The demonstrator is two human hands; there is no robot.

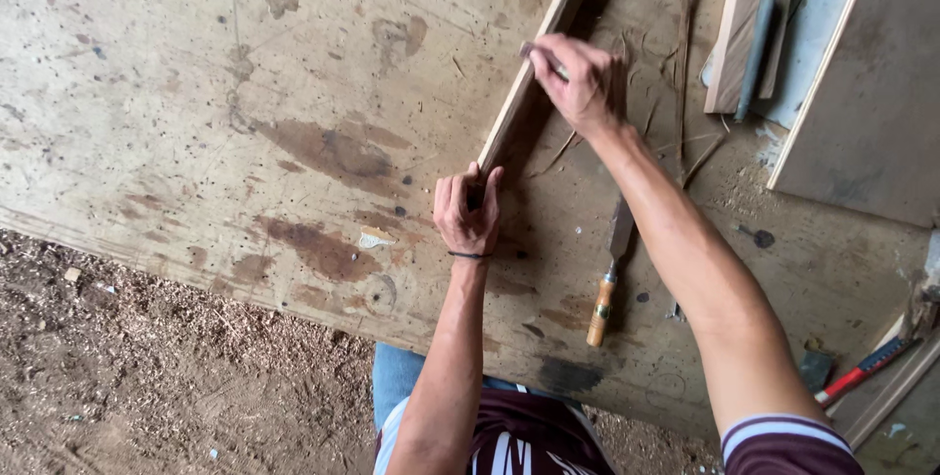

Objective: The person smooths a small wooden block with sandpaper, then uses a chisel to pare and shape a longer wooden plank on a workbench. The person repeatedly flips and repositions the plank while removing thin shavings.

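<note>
Stained plywood bench [245, 113] | left hand [468, 209] clamped on wooden strip [541, 49] end | right hand [580, 78] closed on pencil [541, 57], marking midway | chisel [609, 274] lies unused | no cut visible

Woodworking shop, stained plywood bench [196, 93], chisel [611, 274], sawdust-strewn floor [147, 387]

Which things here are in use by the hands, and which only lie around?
In use: wooden strip, gripped at its near end by the left hand; pencil-like tool in the right hand.

Lying about: chisel, grey file, red-handled tool, loose board.
</note>
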